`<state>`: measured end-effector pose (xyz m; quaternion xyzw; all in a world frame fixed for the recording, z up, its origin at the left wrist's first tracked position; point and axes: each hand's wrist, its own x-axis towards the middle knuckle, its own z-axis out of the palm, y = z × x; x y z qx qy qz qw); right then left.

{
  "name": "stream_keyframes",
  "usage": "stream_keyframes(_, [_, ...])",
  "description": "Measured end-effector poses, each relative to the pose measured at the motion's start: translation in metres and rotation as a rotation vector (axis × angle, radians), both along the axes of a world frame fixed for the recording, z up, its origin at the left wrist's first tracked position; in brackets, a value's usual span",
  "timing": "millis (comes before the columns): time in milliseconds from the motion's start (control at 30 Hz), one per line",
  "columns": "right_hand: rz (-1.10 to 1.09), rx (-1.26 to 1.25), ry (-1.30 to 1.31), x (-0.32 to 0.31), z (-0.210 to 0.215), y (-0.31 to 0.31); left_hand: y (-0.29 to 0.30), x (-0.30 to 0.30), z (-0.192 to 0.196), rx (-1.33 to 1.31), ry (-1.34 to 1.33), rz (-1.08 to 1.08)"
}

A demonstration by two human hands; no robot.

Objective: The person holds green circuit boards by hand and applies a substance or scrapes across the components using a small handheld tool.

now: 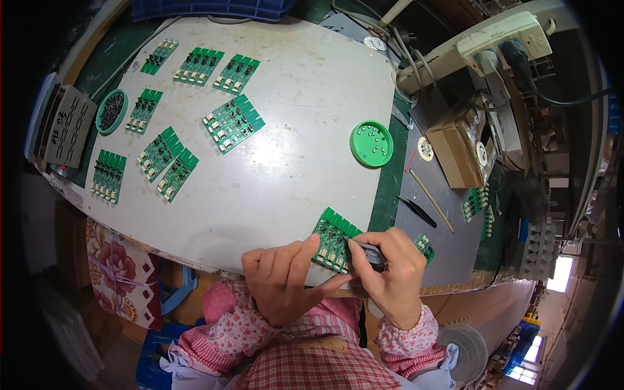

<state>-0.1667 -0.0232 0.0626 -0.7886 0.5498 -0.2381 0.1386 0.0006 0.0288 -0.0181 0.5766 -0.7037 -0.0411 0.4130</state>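
A green circuit board point(333, 235) with rows of small parts lies near the table's front edge. My left hand point(279, 276) grips its left side and near edge, fingers bent. In my right hand point(393, 270), thumb and fingers are closed round a dark grey, flat-sided tool point(372, 255). The tool's tip points at the board's right side; whether it touches is hidden by my fingers, and its exact kind does not show.
Several more boards point(233, 123) lie at the table's left. A green dish of dark parts point(112, 112) stands there too. Right of centre is a green lid with tiny pieces point(372, 143). Black tweezers point(418, 212), a thin stick point(431, 201) and a cardboard box point(457, 153) are further right.
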Motion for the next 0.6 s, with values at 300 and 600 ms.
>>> stream_keyframes(300, [-0.208, 0.304, -0.412, -0.029, -0.003, 0.01, -0.003, -0.002, 0.0, 0.005, 0.002, 0.029])
stream_keyframes(600, [-0.089, 0.249, -0.323, -0.027, -0.003, 0.011, -0.004, -0.002, 0.004, 0.031, -0.02, 0.025])
